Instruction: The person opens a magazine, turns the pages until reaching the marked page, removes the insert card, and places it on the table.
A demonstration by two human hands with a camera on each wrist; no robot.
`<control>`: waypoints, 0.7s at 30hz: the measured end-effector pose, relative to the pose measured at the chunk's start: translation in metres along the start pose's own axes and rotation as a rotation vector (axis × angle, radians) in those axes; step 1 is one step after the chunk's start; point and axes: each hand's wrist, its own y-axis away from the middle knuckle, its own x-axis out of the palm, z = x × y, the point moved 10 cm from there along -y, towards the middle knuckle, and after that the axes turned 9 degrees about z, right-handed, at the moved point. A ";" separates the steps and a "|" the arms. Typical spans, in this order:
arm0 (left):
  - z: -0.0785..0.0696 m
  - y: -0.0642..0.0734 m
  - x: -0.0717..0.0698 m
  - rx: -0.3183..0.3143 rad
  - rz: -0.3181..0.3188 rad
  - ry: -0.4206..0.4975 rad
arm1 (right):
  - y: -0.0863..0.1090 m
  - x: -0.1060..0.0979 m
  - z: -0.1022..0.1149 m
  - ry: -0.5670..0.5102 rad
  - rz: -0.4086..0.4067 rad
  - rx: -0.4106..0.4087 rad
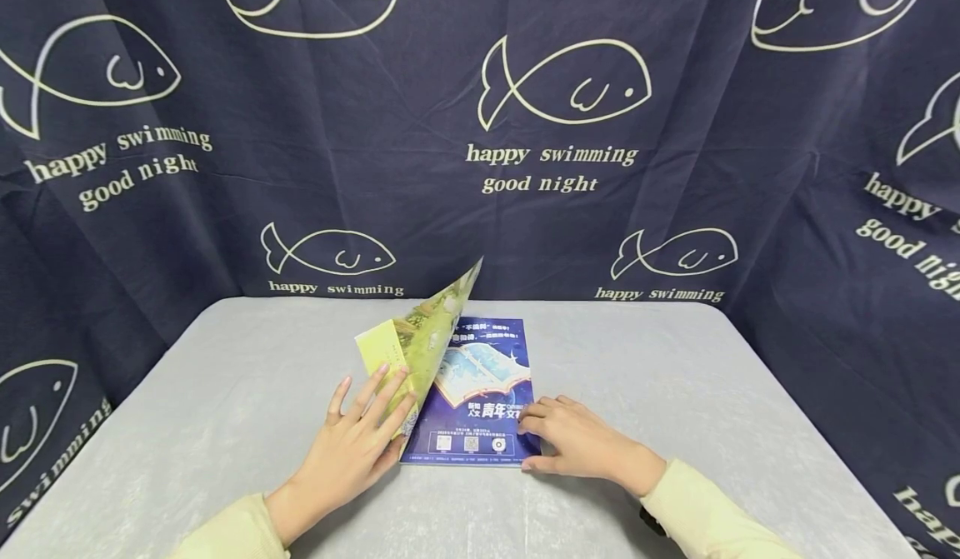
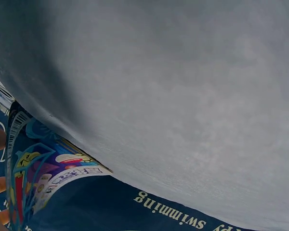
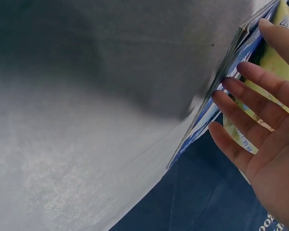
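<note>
On the table lies a magazine [image 1: 480, 426], its dark blue page with an open-book picture facing up. A yellow-green sheet [image 1: 427, 338], printed with a landscape, stands lifted and slanting along the magazine's left side. My left hand [image 1: 348, 446] rests its spread fingers against this sheet. From the left wrist view, a colourful printed side [image 2: 62, 161] with a barcode shows, and only fingertips appear at the frame's edge. At the magazine's right edge is my right hand [image 1: 573, 438], fingers loosely bent and touching the page border. The right wrist view shows its fingers [image 3: 250, 113] apart beside the page edges.
A pale grey table [image 1: 247, 392] spreads around the magazine. Behind and at both sides hangs a dark blue curtain [image 1: 420, 167] with white fish drawings and lettering. A dark band [image 1: 652, 521] shows at the right wrist.
</note>
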 end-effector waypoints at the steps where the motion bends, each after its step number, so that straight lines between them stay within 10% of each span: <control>1: 0.001 0.000 0.001 -0.003 0.010 0.000 | 0.000 0.000 0.000 0.002 -0.002 -0.004; 21: 0.007 0.002 0.016 0.034 0.164 0.017 | 0.005 -0.014 0.013 0.023 -0.149 -0.144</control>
